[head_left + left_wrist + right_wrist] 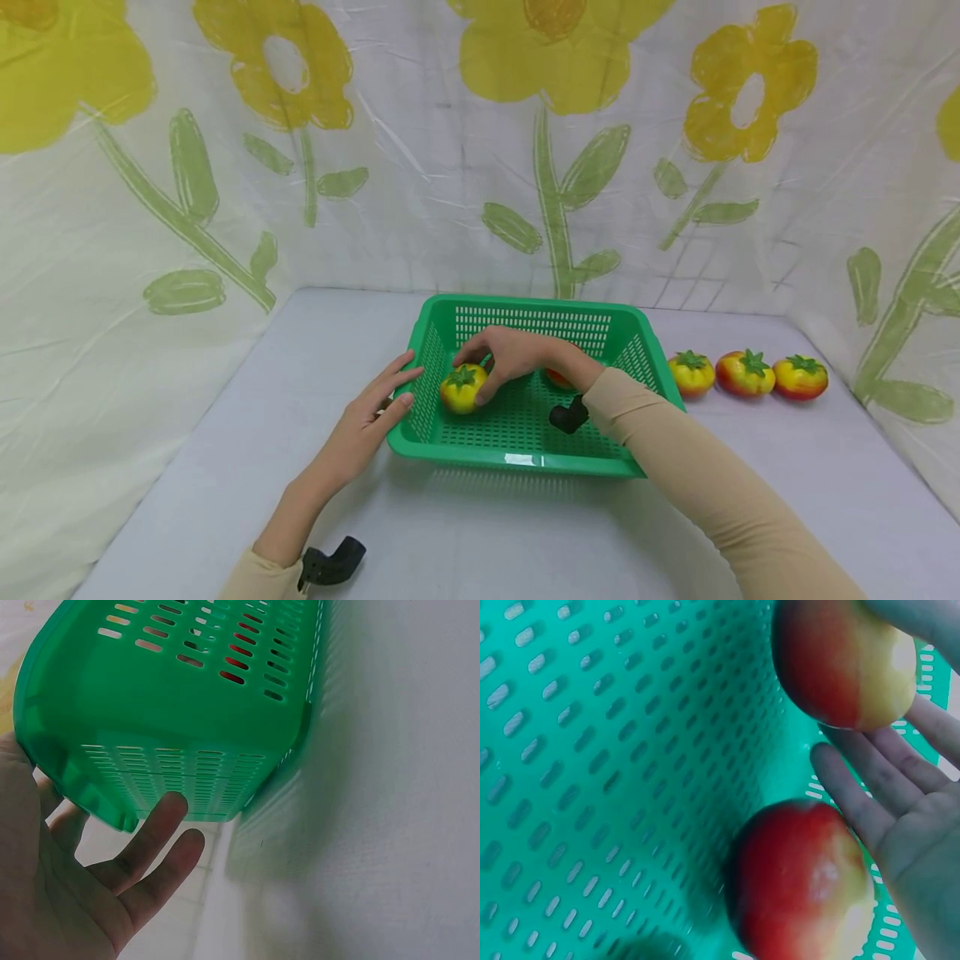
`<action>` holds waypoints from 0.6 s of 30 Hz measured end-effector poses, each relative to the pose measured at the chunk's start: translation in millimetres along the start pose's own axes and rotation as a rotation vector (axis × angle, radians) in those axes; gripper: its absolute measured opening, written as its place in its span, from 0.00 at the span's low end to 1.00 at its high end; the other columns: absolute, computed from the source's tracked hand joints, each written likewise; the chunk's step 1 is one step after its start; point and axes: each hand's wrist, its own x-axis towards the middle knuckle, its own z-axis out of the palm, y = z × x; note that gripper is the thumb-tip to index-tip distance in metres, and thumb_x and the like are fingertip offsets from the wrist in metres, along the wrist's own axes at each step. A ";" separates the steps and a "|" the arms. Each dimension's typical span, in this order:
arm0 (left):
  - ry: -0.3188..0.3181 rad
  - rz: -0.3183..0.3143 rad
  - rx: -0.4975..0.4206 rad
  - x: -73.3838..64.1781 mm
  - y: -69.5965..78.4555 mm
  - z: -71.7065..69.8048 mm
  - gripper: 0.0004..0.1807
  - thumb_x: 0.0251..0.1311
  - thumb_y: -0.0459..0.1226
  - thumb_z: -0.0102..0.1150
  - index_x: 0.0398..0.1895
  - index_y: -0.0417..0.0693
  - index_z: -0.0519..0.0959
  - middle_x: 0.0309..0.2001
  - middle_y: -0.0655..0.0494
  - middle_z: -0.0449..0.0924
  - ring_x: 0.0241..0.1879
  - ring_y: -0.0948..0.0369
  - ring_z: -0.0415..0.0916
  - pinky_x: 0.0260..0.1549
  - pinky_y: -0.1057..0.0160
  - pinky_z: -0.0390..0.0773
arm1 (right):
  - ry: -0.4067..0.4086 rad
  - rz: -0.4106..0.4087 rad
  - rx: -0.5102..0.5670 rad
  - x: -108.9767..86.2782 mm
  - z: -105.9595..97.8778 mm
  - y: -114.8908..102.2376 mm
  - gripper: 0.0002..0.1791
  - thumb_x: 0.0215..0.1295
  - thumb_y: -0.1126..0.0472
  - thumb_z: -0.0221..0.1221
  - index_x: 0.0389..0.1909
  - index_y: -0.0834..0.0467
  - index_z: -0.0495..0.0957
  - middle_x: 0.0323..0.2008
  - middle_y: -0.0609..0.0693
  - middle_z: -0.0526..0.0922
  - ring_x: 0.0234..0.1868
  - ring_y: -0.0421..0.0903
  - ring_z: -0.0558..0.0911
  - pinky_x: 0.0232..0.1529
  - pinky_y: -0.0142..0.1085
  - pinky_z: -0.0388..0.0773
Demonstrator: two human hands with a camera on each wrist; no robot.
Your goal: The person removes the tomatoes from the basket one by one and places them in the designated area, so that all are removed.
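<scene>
My right hand [512,354] is inside the green plastic basket [517,463] and grips a yellow-and-red toy tomato [460,392] with a green leafy top. In the right wrist view, that held tomato [832,667] sits between thumb and fingers, near the perforated basket wall. A second tomato [799,881] lies in the basket beside the palm; the head view shows only part of it past the right wrist. My left hand [367,425] is at the basket's left rim, fingers spread and fairly straight. From the left wrist, two fingers [161,832] extend along the basket's outside.
On the table right of the basket, three more toy tomatoes stand in a row: a near one [692,374], a middle one [745,372] and an outer one [800,377]. A flower-printed curtain [420,217] hangs behind the white table [247,425].
</scene>
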 end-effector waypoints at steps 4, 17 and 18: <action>0.001 0.001 0.004 -0.2 -0.5 0.1 0.23 0.77 0.45 0.45 0.72 0.57 0.67 0.75 0.69 0.50 0.62 0.61 0.66 0.50 0.49 0.73 | 0.006 0.001 0.004 -0.9 -0.8 -2.3 0.36 0.50 0.52 0.76 0.61 0.59 0.77 0.56 0.44 0.78 0.56 0.45 0.76 0.56 0.46 0.73; 0.003 0.008 0.007 -0.4 -1.5 0.6 0.23 0.77 0.45 0.45 0.72 0.57 0.67 0.75 0.69 0.50 0.64 0.62 0.64 0.51 0.50 0.73 | 0.027 -0.013 -0.003 -1.9 -2.7 -3.1 0.37 0.50 0.53 0.76 0.61 0.60 0.77 0.57 0.45 0.78 0.54 0.48 0.77 0.55 0.47 0.73; 0.003 0.009 0.009 -0.5 -1.9 0.6 0.23 0.77 0.45 0.45 0.72 0.57 0.67 0.75 0.70 0.50 0.64 0.62 0.63 0.51 0.50 0.73 | 0.027 -0.017 -0.002 -1.9 -3.0 -3.1 0.37 0.50 0.53 0.76 0.61 0.60 0.77 0.57 0.45 0.78 0.53 0.48 0.77 0.55 0.48 0.73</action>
